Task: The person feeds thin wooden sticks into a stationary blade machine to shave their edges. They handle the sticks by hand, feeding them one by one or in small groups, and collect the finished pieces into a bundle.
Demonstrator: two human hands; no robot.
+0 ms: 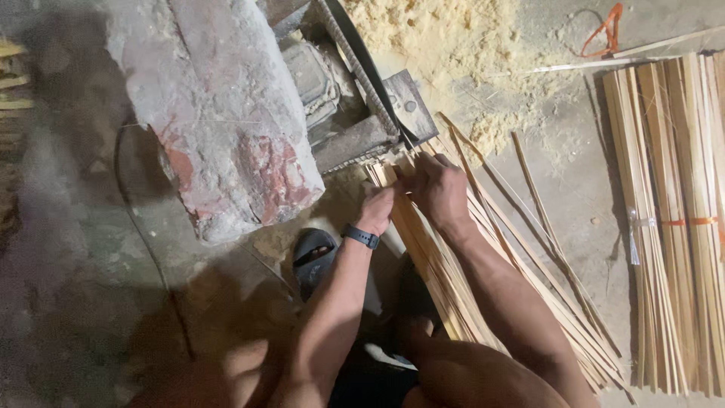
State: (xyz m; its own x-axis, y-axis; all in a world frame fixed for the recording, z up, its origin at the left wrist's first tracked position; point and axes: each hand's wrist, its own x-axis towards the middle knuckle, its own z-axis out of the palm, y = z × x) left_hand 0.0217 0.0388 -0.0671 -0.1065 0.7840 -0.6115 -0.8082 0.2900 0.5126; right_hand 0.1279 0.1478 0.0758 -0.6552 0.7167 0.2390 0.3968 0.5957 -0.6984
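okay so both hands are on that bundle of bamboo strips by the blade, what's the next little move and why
Probably ease the strip ends forward toward the blade. The left hand and right hand both pinch the top of the loose strip bundle, whose ends sit just short of the metal block, with sawdust piled beyond it. Keeping fingertips behind the edge looks wise.

Pale yellow-tan strips under the hands, same tan in the bundles banded orange and whitish, cream-yellow sawdust, grey block blotched brick-red, dark grey metal machine, black watch, black sandal, orange strap, grey floor.
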